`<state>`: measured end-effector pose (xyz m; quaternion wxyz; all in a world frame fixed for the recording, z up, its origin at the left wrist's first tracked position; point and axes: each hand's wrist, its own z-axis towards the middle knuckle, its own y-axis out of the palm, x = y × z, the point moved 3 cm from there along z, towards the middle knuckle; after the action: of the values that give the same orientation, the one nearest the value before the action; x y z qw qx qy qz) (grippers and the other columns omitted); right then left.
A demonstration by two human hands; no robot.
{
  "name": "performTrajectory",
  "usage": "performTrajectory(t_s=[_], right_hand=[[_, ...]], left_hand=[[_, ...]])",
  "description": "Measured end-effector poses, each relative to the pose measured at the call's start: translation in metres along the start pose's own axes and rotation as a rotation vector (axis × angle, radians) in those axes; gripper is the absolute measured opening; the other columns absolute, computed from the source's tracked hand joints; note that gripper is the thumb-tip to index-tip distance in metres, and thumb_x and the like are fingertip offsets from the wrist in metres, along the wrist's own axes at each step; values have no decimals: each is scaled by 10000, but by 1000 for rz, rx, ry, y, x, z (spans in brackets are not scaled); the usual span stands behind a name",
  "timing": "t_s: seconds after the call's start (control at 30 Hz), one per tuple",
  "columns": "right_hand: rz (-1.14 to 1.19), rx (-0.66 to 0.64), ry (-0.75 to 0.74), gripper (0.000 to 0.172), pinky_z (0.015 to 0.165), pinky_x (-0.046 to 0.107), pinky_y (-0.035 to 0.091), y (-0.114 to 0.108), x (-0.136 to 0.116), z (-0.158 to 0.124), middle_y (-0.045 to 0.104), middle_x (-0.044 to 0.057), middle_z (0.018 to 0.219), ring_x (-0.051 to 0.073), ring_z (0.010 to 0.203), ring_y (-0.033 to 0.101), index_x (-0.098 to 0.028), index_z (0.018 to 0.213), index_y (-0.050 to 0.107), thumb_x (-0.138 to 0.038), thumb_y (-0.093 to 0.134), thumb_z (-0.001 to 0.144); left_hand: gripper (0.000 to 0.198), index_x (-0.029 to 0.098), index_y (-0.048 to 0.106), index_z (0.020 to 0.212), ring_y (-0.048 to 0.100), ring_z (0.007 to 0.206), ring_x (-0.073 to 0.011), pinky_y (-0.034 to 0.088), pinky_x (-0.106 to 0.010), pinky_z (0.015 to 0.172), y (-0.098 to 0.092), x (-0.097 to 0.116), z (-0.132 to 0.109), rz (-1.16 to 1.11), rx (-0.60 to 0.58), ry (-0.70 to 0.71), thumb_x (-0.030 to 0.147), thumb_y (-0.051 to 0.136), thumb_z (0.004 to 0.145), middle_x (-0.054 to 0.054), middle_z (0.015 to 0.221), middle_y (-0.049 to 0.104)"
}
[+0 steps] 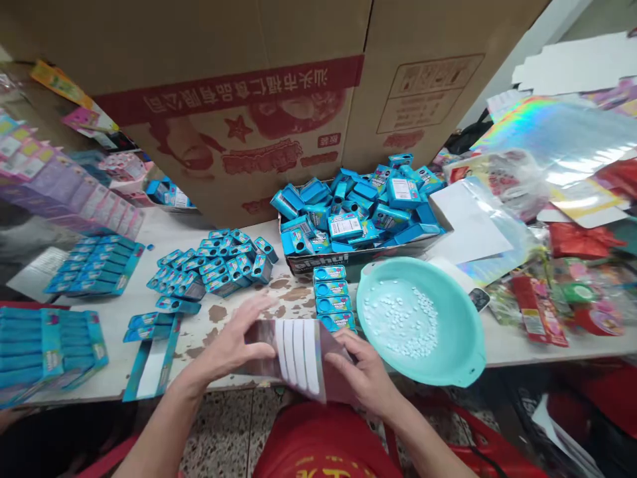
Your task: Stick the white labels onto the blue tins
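A glossy, dark-tinted sheet with several white strips is held above the table's front edge, tilted, between my two hands. My left hand grips its left side, thumb on the front; its other fingers are blurred and partly extended. My right hand pinches the right side between thumb and fingers. Just beyond the sheet stands a short row of small blue candy boxes with round holes. Right of them is a turquoise basin with many small white candies spread over its bottom.
A carton of jumbled blue boxes stands before a large cardboard box. More small boxes cluster left of centre, near a partly filled blue display tray and packed trays. Wrappers and holographic sheets cover the right side.
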<state>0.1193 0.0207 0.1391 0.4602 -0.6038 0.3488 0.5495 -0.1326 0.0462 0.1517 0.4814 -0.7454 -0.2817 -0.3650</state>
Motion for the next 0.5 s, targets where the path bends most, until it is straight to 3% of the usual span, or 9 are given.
performTrajectory(t_s=[0.07, 0.13, 0.2, 0.27, 0.37, 0.43, 0.5], right_hand=[[19, -29, -40, 240, 722, 275, 478, 1, 1, -8, 622, 29, 797, 167, 775, 583, -225, 816, 656, -386, 492, 885], [14, 48, -32, 270, 768, 306, 494, -6, 9, -28, 643, 53, 882, 193, 850, 603, -247, 918, 673, -431, 480, 879], [-16, 224, 75, 341, 864, 369, 486, -20, 28, -55, 646, 83, 1020, 236, 983, 596, -266, 1025, 673, -493, 480, 859], [-1, 344, 298, 434, 971, 430, 437, -30, 56, -79, 629, 98, 1149, 270, 1107, 557, -267, 1087, 669, -564, 479, 834], [167, 333, 605, 636, 1070, 455, 350, -24, 98, -90, 552, 96, 1316, 285, 1249, 468, -233, 1206, 616, -681, 478, 777], [291, 326, 683, 750, 1067, 450, 358, -13, 117, -78, 514, 87, 1360, 278, 1266, 457, -224, 1283, 550, -735, 476, 740], [434, 319, 705, 790, 1007, 454, 425, -2, 128, -59, 557, 82, 1314, 277, 1199, 528, -238, 1315, 512, -766, 446, 732]], left_hand=[[301, 257, 679, 969, 583, 990, -239, 451, -331, 865, 13, 11, -1, 14, -234, -39, 465, 586, 772, -52, 1025, 670], [279, 220, 671, 795, 594, 742, -177, 447, -249, 690, 21, 6, -10, -1, -450, -81, 425, 487, 843, -15, 775, 659], [244, 207, 646, 738, 559, 656, -153, 396, -216, 609, 26, -15, -24, 44, -561, -119, 368, 490, 835, 6, 698, 624], [180, 199, 622, 681, 546, 636, -157, 360, -215, 587, 34, -42, -33, 165, -554, -167, 282, 504, 789, 8, 656, 603], [164, 206, 647, 743, 586, 701, -211, 365, -241, 616, 57, -73, -20, 400, -444, -224, 171, 494, 695, -23, 696, 640], [377, 225, 658, 972, 617, 809, -267, 396, -273, 658, 78, -80, 4, 495, -406, -250, 129, 493, 646, -65, 834, 684], [568, 240, 589, 1167, 625, 877, -298, 426, -305, 699, 100, -77, 33, 494, -404, -255, 112, 504, 620, -96, 934, 693]])
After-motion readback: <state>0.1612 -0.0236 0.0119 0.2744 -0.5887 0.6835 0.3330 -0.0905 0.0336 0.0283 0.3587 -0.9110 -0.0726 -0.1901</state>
